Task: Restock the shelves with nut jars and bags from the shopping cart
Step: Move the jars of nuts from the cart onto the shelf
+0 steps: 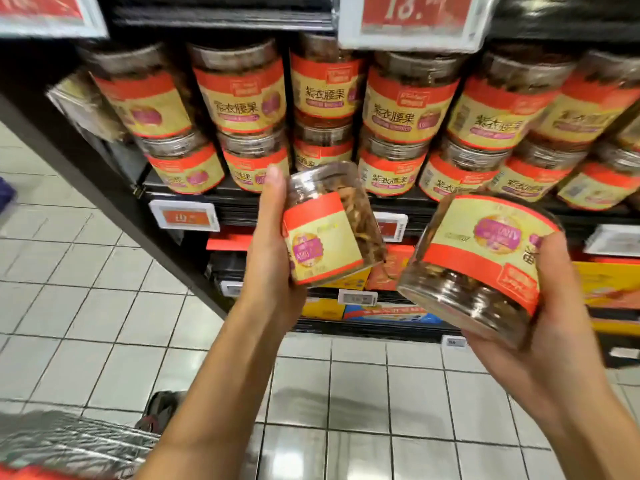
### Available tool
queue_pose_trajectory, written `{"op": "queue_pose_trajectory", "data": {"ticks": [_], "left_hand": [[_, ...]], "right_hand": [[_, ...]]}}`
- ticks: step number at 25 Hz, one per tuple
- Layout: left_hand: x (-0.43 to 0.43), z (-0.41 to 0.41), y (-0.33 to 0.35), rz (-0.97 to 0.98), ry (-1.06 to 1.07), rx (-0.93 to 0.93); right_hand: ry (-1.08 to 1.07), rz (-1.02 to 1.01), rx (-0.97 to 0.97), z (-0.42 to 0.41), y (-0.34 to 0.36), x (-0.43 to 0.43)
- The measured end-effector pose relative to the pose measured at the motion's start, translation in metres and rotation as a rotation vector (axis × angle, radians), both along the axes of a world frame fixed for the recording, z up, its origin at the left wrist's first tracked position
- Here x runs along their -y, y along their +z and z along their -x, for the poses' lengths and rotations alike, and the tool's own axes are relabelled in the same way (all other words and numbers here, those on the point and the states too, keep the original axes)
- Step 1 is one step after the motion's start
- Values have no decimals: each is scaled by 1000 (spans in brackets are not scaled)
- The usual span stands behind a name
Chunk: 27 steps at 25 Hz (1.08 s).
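Left hand (pixel 268 251) is gripping a small nut jar (pixel 330 225), fingers closed round its side, jar tilting upright in front of the shelf (pixel 242 202). Right hand (pixel 554 327) is cradling a second jar (pixel 478 265), fingers wrapped round it, label upside down. Both are hanging just below the stacked jars (pixel 398 116) on the shelf. Cart edge (pixel 69 441) is showing at lower left

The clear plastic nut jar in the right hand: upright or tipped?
Tipped. The clear plastic nut jar in the right hand leans over, its label print upside down, one clear end facing down toward the camera.
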<state>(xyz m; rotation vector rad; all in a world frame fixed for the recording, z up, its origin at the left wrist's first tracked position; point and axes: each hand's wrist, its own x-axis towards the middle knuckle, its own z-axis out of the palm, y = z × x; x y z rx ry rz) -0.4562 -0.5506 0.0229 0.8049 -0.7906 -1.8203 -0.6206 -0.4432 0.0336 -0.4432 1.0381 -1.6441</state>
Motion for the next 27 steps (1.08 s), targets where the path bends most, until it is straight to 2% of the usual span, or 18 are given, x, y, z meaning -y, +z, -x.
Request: {"op": "queue_pose_trajectory", "data": {"ticks": [2,4,7,12,15,21,23,25,27], "left_hand": [[13,10,4,87,241,51],[26,22,3,261,486,226],[40,33,-10,490,629,473],[63,37,-37,726,650,645],[67,41,-44,715,615,807],[57,40,-42,716,596,881],[41,28,-49,806,666,885],[21,13,-64,962,728,1014],[5,9,-80,1168,583,1157]], "right_hand": [[-10,-26,-15,-2,-7,1],[-19,-64,-16,-2,-16,1],[0,-79,-13,1,-27,-4],[0,-97,-14,10,-38,-3],[-6,-105,-13,13,-41,2],[61,-47,-1,13,-37,18],[102,-10,2,12,-34,27],[107,25,13,11,-30,35],[108,51,28,10,-28,41]]}}
